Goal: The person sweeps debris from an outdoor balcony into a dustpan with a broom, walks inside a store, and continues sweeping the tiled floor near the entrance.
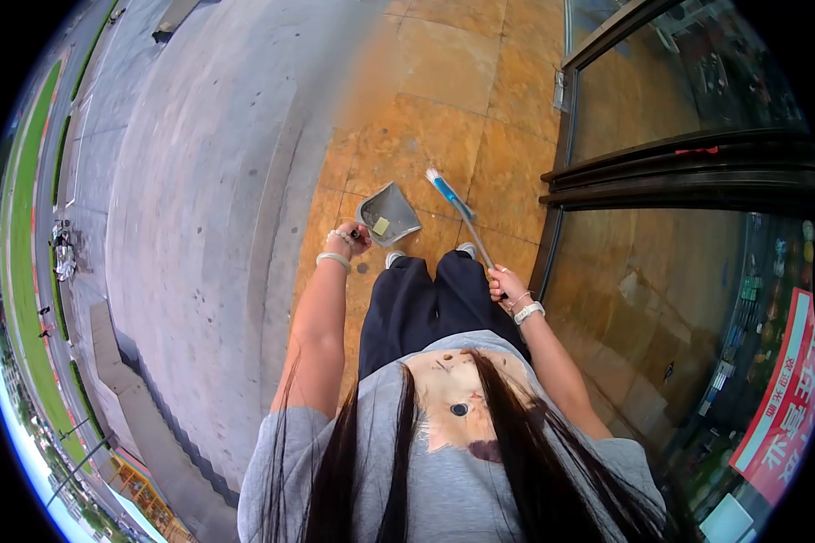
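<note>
My left hand [353,237] is closed around the handle end of a grey dustpan [404,204], most of the handle being hidden by the fingers. A small yellowish piece [381,226] lies inside the pan. On the other side, my right hand [508,284] grips the grey stick of a broom [452,196] with a blue head and pale bristles. The broom head is to the right of the dustpan, apart from it, over the orange-brown tiles. My shoes show just below both tools.
Glass doors with dark frames [552,190] stand close on my right. A red sign [781,398] shows at lower right. Orange-brown tiled floor [444,63] runs ahead, meeting grey paving [190,181] on the left. A concrete ledge [122,380] lies farther left.
</note>
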{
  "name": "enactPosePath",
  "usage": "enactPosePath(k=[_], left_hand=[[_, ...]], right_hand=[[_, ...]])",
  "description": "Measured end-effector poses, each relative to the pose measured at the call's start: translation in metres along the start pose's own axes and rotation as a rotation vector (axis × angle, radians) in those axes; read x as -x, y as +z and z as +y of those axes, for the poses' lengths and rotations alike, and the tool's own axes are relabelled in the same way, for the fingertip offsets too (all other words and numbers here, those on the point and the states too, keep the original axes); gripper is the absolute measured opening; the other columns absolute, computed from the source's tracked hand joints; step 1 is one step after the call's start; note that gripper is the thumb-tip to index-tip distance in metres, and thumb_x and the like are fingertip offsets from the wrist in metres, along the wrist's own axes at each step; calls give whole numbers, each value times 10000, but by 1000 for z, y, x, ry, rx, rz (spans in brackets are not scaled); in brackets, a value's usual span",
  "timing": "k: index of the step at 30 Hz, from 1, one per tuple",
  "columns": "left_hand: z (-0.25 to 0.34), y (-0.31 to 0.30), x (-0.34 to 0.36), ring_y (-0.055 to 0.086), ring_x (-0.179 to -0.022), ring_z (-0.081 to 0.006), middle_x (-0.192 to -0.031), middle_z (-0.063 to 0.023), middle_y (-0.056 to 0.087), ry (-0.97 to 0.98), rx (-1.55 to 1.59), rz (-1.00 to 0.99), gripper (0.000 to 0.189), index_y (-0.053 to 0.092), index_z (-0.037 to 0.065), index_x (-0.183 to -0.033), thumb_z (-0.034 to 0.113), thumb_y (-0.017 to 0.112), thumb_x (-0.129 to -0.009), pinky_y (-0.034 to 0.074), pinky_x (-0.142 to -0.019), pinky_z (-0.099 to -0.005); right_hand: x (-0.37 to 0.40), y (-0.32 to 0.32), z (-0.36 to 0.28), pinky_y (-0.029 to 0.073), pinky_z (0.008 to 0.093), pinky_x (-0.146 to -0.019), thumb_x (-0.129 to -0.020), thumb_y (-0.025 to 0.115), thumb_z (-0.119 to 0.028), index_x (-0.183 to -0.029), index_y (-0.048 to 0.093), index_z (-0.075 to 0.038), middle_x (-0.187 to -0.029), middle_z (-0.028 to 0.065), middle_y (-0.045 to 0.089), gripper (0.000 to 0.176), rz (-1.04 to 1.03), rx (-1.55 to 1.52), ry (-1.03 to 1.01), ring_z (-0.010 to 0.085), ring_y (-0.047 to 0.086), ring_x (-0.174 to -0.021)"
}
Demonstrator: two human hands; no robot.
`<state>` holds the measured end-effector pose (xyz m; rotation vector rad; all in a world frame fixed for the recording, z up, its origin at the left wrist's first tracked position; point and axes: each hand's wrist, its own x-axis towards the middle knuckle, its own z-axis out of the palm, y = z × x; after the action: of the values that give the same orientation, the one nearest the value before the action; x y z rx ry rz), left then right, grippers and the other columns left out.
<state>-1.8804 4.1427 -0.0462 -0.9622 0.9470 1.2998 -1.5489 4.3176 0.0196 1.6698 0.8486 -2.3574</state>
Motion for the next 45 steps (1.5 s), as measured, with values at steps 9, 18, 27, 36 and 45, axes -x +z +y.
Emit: enactPosePath(k=[9,18,27,36,45], left_hand=[[31,20,6,346,-345,-104,-392,13,377,64,244,217,273,376,83,-509,44,372,-779,285,-386,-245],[28,-13,1,368,-343,-87,-409,14,396,-2,184,43,247,383,73,-532,41,383,-777,303,-392,-223],[-43,-118,52,363,-351,-60,-430,30,370,64,439,-164,244,338,92,-561,81,390,-799,305,-401,-213],[-201,-178,126,331,-352,-16,-470,65,350,384,880,-313,64,421,16,-736,44,408,-792,275,-401,-180],[-342,-170,170,331,-349,-18,-449,83,342,750,1243,-340,111,442,-43,-831,49,390,-799,276,-404,-189]], right_hand=[[-7,42,4,249,201,-349,-824,432,-165,-1122,301,-166,-482,-46,327,325,-156,-208,152,49,307,-359],[62,39,-10,235,186,-326,-823,459,-169,-1253,192,-101,-468,-49,326,511,-299,-34,76,39,290,-334],[33,52,-32,255,205,-315,-774,505,-108,-1052,342,-81,-470,-44,329,323,-147,373,-19,50,299,-334],[-72,59,-86,274,238,-379,-744,483,-95,-515,361,-148,-407,-40,384,264,-181,345,416,76,375,-363],[-92,134,-61,258,224,-398,-744,420,-59,-623,389,-131,-428,-66,404,144,-229,552,570,47,393,-372]])
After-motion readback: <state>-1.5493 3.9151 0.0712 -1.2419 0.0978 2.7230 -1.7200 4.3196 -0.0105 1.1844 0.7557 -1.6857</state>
